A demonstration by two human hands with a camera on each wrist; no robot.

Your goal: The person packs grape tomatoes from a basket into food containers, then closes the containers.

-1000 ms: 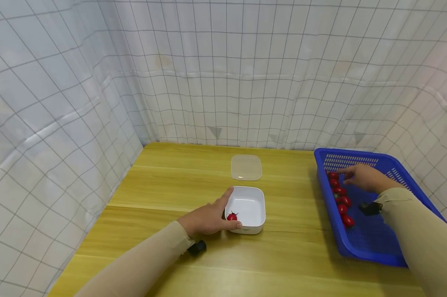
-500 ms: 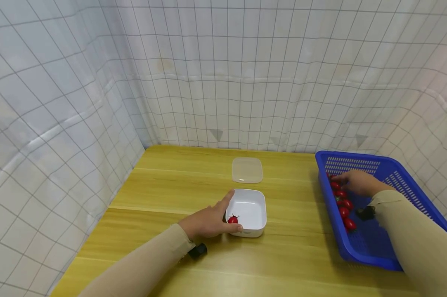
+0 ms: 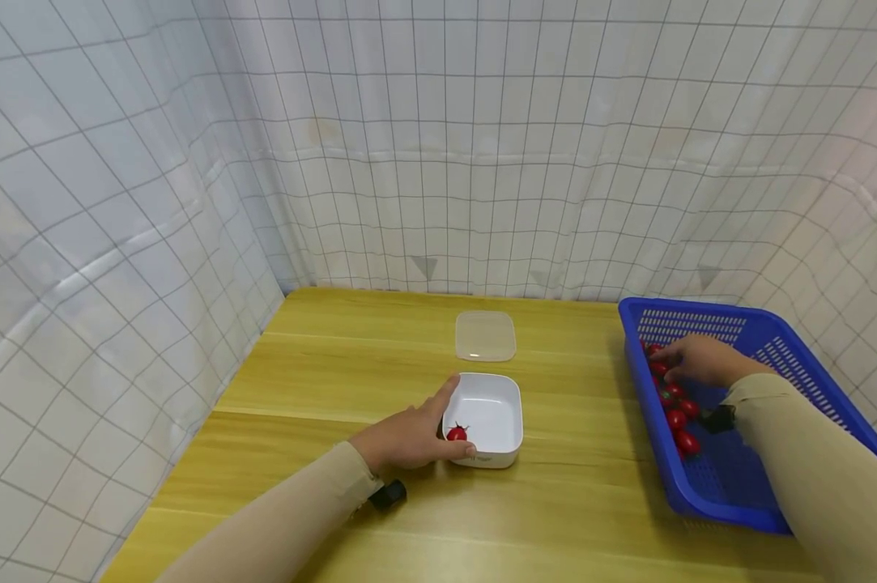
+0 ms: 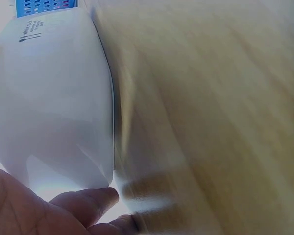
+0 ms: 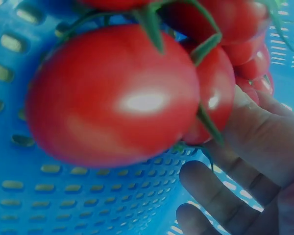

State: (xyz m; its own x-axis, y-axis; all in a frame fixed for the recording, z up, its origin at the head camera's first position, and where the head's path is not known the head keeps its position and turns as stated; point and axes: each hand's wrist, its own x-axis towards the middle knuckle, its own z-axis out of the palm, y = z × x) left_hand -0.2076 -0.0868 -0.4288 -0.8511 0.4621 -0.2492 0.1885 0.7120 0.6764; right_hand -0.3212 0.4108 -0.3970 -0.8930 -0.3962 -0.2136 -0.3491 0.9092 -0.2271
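My left hand (image 3: 409, 437) holds the left side of a small white food container (image 3: 491, 411), thumb over the front wall and index finger at the back left corner. Inside the container's front left corner lies one cherry tomato (image 3: 457, 434) with a green calyx. Over on the right, my right hand (image 3: 709, 359) reaches into a blue plastic basket (image 3: 660, 441) and pinches a cherry tomato (image 5: 213, 100) between thumb and fingers. Several other red cherry tomatoes (image 3: 687, 442) lie along the basket's left wall; a large one (image 5: 115, 98) fills the right wrist view.
Behind the container, a translucent square lid (image 3: 485, 336) lies flat on the wooden table (image 3: 321, 356). White grid-patterned curtains (image 3: 438, 162) enclose the table at the back and both sides. The basket's raised wall stands between the container and the tomatoes.
My right hand has moved slightly left onto the tomatoes at the far end of the row, and some tomatoes have shifted. The left hand keeps its hold on the container.
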